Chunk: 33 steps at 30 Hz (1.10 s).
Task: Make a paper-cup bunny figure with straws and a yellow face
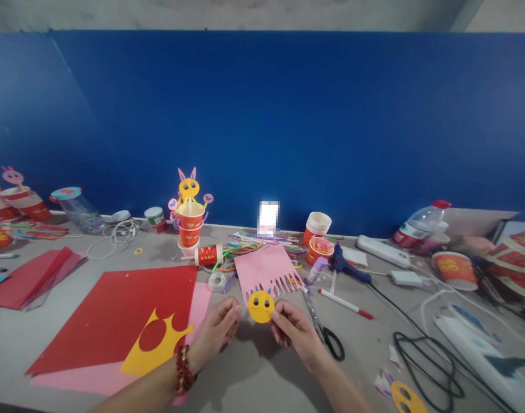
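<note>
Between thumb and fingers, my right hand (290, 324) pinches the edge of a yellow paper face (261, 307), a round cutout with stuck-on eyes, a drawn mouth and small pointed ears. My left hand (222, 324) is just left of the face, apart from it, its fingers curled with thumb and fingertips together; whether anything small is in them I cannot make out. Behind the face lies a pink paper sheet (265, 267) with a jagged cut edge. Black-handled scissors (331, 343) rest beside my right hand.
Red sheets (155, 292) and a yellow offcut (137, 355) lie at left. A decorated cup stack (190, 223) stands behind. To the right are a glue gun (346, 267), a red marker (346, 304), a glue stick (316, 271) and a black cable (417, 338). Another yellow face (406, 397) lies at the lower right.
</note>
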Available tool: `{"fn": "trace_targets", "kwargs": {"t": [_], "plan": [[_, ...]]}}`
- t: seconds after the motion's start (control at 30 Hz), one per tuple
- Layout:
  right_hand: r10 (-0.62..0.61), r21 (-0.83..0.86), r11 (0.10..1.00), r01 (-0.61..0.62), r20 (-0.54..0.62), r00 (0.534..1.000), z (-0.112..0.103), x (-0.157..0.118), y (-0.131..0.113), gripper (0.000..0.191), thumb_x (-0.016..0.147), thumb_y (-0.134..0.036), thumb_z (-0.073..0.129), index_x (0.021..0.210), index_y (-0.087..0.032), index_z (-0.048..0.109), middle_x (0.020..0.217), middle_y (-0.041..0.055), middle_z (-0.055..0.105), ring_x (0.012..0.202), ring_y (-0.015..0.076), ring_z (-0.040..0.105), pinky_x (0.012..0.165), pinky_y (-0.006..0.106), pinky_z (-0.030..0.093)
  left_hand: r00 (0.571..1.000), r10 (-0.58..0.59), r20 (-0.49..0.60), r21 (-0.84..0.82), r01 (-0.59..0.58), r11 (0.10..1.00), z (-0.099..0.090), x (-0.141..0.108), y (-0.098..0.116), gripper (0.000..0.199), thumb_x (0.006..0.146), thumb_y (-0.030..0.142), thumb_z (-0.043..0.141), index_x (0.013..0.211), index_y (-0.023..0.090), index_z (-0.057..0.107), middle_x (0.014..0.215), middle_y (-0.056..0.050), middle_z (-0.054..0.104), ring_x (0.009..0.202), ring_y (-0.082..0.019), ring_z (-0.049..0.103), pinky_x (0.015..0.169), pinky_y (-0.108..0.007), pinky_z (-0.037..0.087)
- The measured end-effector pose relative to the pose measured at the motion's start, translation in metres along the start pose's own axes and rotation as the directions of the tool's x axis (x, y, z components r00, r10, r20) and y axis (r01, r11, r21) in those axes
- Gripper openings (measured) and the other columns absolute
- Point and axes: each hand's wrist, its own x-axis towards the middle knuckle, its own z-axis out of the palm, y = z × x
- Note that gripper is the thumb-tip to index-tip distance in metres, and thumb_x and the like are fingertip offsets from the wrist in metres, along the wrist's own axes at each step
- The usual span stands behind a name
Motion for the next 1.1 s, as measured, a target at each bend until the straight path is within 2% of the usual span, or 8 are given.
{"fn": "trace_targets", "kwargs": {"t": [0.1,0.23,0.43,0.53,0.63,0.8,0.97,1.1], "plan": [[-0.007,-0.024,1.000,0.008,0.038,0.999,0.000,0.000,0.002,0.051,0.080,-0.070,0.061,0.072,-0.021,0.045,0.050,-0.0073,0.051,0.038,0.0049,0.034,0.040,0.019,0.022,0.998,-0.016,0.059,0.029,0.015,0.999,0.003,-0.003,0.004,0.046,0.083,0.062,0.061,0.070,0.020,0.045,0.047,0.010,0.035,0.039,-0.005,0.027,0.039,-0.018,0.024],[-0.004,-0.072,0.997,0.010,0.092,0.996,0.000,0.000,0.006,0.048,0.082,-0.067,0.060,0.074,-0.021,0.049,0.052,-0.0067,0.053,0.038,0.0049,0.034,0.040,0.019,0.022,0.994,-0.034,0.099,0.076,0.026,0.997,0.004,-0.005,0.004,0.044,0.085,0.058,0.060,0.070,0.019,0.046,0.049,0.009,0.039,0.040,-0.005,0.028,0.041,-0.018,0.021],[-0.016,-0.105,0.994,0.028,0.108,0.994,0.001,-0.001,0.003,0.048,0.083,-0.066,0.058,0.070,-0.021,0.047,0.052,-0.0067,0.050,0.040,0.0059,0.031,0.041,0.020,0.021,0.994,-0.042,0.101,0.115,0.030,0.993,0.003,-0.004,0.000,0.043,0.087,0.058,0.057,0.070,0.020,0.046,0.050,0.009,0.038,0.040,-0.005,0.029,0.040,-0.018,0.023],[-0.048,-0.175,0.982,0.066,0.107,0.993,-0.002,0.000,0.001,0.048,0.085,-0.065,0.057,0.069,-0.021,0.048,0.055,-0.0051,0.050,0.044,0.0081,0.037,0.044,0.022,0.025,0.995,-0.041,0.089,0.134,0.029,0.991,0.003,-0.004,0.000,0.043,0.087,0.058,0.057,0.070,0.019,0.047,0.052,0.008,0.039,0.041,-0.005,0.031,0.040,-0.018,0.024],[-0.116,-0.270,0.953,0.134,0.083,0.990,-0.006,0.001,0.000,0.049,0.088,-0.064,0.052,0.067,-0.021,0.049,0.055,-0.0038,0.048,0.049,0.0110,0.041,0.048,0.024,0.029,0.997,-0.047,0.063,0.154,0.037,0.987,0.004,-0.003,0.002,0.043,0.086,0.058,0.057,0.071,0.019,0.047,0.054,0.008,0.041,0.041,-0.004,0.032,0.041,-0.018,0.023],[-0.259,-0.443,0.869,0.219,-0.031,0.965,-0.009,0.001,0.000,0.047,0.095,-0.055,0.044,0.062,-0.021,0.043,0.054,-0.0043,0.042,0.051,0.0123,0.040,0.051,0.025,0.029,0.997,-0.071,-0.012,0.167,0.072,0.983,0.003,-0.001,0.010,0.042,0.090,0.057,0.051,0.072,0.020,0.043,0.054,0.009,0.043,0.041,-0.004,0.033,0.041,-0.017,0.025],[-0.318,-0.541,0.808,0.231,-0.071,0.945,-0.012,0.001,-0.001,0.044,0.097,-0.048,0.043,0.062,-0.022,0.042,0.053,-0.0045,0.042,0.052,0.0132,0.043,0.053,0.025,0.031,0.985,-0.171,-0.006,0.157,0.170,0.973,-0.011,-0.003,0.018,0.042,0.086,0.059,0.056,0.074,0.020,0.047,0.053,0.007,0.049,0.038,-0.005,0.037,0.040,-0.018,0.026],[-0.288,-0.563,0.802,0.200,-0.071,0.955,-0.013,0.002,0.001,0.043,0.098,-0.047,0.041,0.063,-0.022,0.043,0.054,-0.0045,0.043,0.053,0.0135,0.044,0.053,0.025,0.032,0.954,-0.300,-0.024,0.143,0.300,0.943,-0.029,-0.009,0.020,0.042,0.083,0.061,0.058,0.077,0.020,0.048,0.051,0.008,0.049,0.032,-0.004,0.028,0.034,-0.019,0.018]]}}
